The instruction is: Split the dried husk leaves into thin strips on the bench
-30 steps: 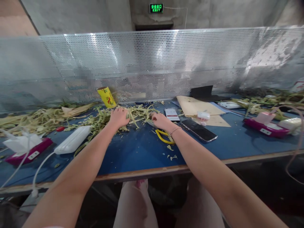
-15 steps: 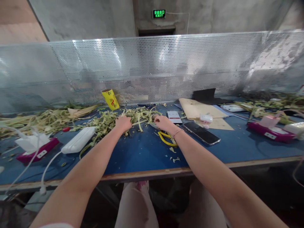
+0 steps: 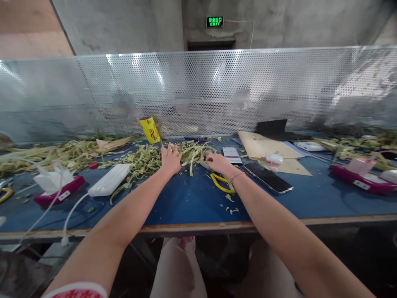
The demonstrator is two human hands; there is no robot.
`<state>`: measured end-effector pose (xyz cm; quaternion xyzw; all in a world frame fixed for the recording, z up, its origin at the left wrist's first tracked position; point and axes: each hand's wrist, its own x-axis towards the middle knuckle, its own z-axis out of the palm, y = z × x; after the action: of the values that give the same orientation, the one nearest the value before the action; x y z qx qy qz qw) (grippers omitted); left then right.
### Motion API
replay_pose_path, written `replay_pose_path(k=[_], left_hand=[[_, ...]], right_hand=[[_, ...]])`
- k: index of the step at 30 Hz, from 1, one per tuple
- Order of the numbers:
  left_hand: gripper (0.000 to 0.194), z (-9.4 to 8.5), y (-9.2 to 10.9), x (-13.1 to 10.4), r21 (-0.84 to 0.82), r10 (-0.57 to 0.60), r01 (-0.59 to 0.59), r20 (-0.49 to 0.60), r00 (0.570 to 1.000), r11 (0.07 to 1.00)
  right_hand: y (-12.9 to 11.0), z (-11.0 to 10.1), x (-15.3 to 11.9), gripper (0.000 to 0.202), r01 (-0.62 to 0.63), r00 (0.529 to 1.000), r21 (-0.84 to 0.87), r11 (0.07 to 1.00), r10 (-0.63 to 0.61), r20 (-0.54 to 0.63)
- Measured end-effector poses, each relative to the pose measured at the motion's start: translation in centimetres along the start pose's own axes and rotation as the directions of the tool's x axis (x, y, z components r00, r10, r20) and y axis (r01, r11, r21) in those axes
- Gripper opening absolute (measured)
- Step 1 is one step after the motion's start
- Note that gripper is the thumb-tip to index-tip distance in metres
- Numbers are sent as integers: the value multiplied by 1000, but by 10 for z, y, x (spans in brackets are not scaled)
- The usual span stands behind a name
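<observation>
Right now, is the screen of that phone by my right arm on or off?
Looks off: the phone lies face up on the blue table, its screen dark, nothing lit.

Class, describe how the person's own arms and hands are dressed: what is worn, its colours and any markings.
Both the left hand and the right hand are ungloved. A thin, pinkish bracelet circles the right wrist. A white-edged sleeve with a red pattern shows on the left arm; no right sleeve is visible.

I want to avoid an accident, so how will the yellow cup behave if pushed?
The yellow cup would probably tip easily, since it stands tilted. Its thin-looking rim suggests light card, which may dent when squeezed.
</observation>
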<state>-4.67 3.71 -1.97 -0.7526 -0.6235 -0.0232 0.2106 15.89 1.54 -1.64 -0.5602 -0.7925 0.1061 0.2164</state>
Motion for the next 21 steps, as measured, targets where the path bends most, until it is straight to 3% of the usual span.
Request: replay_pose_path(k=[2,4,8,12,15,21], left_hand=[[38,-2,1,1,-47,81,-84,-65,995,995],[29,-8,5,1,-95,209,-230,-191,959,969],[30,-25,16,-4,-53,396,-458,-422,816,888],[35,-33,25,-11,-1,580,-628,-383,719,778],[38,-30,29,-14,19,630,-657,-306,714,754],[40,-28,33,-17,-7,591,-602,-184,785,798]], right_hand=[[-1,-1,-1,23,-2,1000,-9,1000,2,6],[-1,-2,-1,23,0,1000,-24,1000,0,6],[1,-1,0,19,1,1000,-55,998,-2,-6],[-1,-1,-2,22,30,997,-88,996,-36,-64],[-7,-4,-5,24,85,982,-93,992,-99,-160],[-31,-27,-16,24,232,907,-36,972,-229,-353]])
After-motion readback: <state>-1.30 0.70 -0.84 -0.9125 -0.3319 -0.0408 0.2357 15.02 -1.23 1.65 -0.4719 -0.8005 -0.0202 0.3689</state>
